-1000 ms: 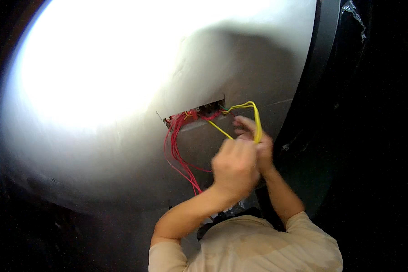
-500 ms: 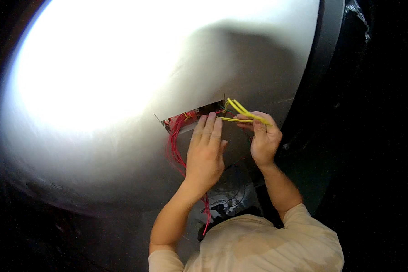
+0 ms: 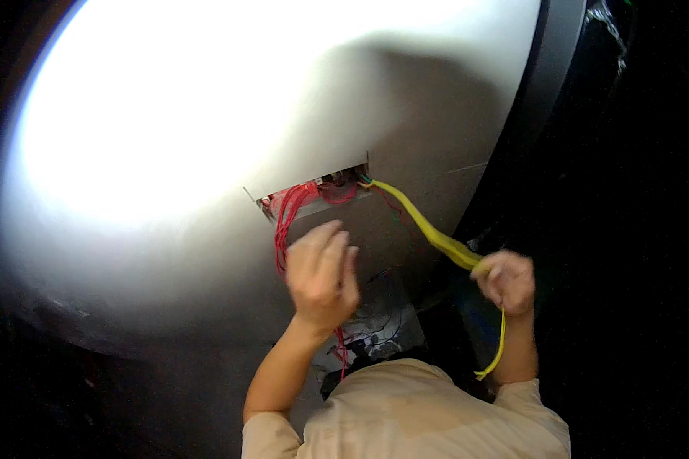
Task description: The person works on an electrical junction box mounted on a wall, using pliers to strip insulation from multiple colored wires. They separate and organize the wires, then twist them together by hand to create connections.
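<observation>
A bundle of yellow wires [image 3: 417, 214] runs from the right end of a rectangular wall-box opening [image 3: 343, 177] down to my right hand [image 3: 507, 281]. That hand is closed around the bundle, and the loose tail of the wires hangs below it. Red wires [image 3: 285, 222] come out of the opening's left part and drop behind my left hand [image 3: 321, 279]. My left hand is just below the opening, slightly blurred, its fingers loosely bent and thumb apart, with nothing visible in it. Thin green and orange wires [image 3: 365, 181] show where the yellow bundle leaves the box.
The opening sits in a pale grey wall [image 3: 421, 138], brightly lit at upper left with a dark shadow at upper right. A dark vertical edge [image 3: 551, 76] borders it, with crumpled clear plastic [image 3: 606, 27] beyond. Thin dark wires [image 3: 383, 329] lie below.
My right hand has moved right and down, drawing the yellow wires into one stretched bundle. My left hand has moved down and left, away from the opening, and its fingers have bent.
</observation>
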Demonstrator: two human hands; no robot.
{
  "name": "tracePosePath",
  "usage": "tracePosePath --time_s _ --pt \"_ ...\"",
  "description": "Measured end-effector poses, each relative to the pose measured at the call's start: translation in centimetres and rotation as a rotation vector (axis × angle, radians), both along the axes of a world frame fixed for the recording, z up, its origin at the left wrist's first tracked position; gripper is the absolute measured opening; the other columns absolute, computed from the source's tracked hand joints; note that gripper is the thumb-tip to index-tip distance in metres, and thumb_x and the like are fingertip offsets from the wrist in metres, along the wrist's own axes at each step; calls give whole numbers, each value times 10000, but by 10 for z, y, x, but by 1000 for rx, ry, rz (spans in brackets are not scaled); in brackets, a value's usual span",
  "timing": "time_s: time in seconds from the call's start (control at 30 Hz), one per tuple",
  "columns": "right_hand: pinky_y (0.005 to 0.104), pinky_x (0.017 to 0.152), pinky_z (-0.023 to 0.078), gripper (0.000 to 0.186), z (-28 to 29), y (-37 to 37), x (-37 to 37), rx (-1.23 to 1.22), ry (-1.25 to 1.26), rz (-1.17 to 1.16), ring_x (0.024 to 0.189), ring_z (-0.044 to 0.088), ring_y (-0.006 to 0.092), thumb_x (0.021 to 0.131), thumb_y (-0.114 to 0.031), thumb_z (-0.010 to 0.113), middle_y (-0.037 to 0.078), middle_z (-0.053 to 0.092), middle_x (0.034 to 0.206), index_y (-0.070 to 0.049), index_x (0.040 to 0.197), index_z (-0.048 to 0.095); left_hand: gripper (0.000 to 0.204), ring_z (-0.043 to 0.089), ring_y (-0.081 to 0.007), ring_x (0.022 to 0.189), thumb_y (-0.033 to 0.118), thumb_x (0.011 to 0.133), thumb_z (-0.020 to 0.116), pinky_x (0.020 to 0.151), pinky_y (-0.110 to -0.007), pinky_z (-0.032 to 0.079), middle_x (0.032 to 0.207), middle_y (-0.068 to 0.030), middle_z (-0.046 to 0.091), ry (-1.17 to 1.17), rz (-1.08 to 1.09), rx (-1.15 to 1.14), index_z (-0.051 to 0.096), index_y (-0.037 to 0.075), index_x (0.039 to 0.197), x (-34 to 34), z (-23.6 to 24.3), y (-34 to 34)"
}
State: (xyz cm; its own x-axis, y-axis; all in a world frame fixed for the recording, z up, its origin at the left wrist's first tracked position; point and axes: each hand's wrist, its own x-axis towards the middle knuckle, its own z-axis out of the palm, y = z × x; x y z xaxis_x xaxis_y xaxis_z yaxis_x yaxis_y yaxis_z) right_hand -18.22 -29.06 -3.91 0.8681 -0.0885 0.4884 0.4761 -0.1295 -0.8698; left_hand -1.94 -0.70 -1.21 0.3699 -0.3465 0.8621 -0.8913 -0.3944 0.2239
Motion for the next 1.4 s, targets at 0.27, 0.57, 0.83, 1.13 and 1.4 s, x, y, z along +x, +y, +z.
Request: tracePosePath --time_s 0.27,0.57,0.83,1.13,1.4 --pt "406 791 530 110 -127 25 -1 -717 695 -240 882 660 237 994 -39 580 116 675 946 -6 1009 683 229 636 -369 892 32 835 752 762 -428 508 970 -172 618 42 396 132 666 -5 1044 28 -1 23" --pt "444 846 542 365 62 93 87 -575 -735 -527 977 675 339 811 96 618 157 691 1101 1 1161 660 146 597 -342 787 55 838 702 684 -458 486 885 -134 559 -118 488 302 591 20 926 52 -5 33" --pt "414 693 590 235 47 109 172 -1163 -201 -446 847 722 288 914 -173 655 64 732 1009 -113 1129 729 130 616 -401 683 58 866 698 602 -478 492 804 -172 621 55 375 115 571 29 860 59 8 39" --pt "410 604 562 109 35 114 192 -1107 -373 -565 672 711 297 886 -170 674 76 695 800 -110 958 730 195 597 -394 666 44 859 740 597 -443 468 734 -166 593 183 397 12 552 21 812 47 10 50" --pt "465 631 575 90 51 119 184 -1081 -224 -512 702 725 340 847 -147 641 106 712 825 -93 877 707 228 572 -162 618 -36 864 724 593 -341 454 645 -57 543 598 187 -211 529 0 751 51 4 59"
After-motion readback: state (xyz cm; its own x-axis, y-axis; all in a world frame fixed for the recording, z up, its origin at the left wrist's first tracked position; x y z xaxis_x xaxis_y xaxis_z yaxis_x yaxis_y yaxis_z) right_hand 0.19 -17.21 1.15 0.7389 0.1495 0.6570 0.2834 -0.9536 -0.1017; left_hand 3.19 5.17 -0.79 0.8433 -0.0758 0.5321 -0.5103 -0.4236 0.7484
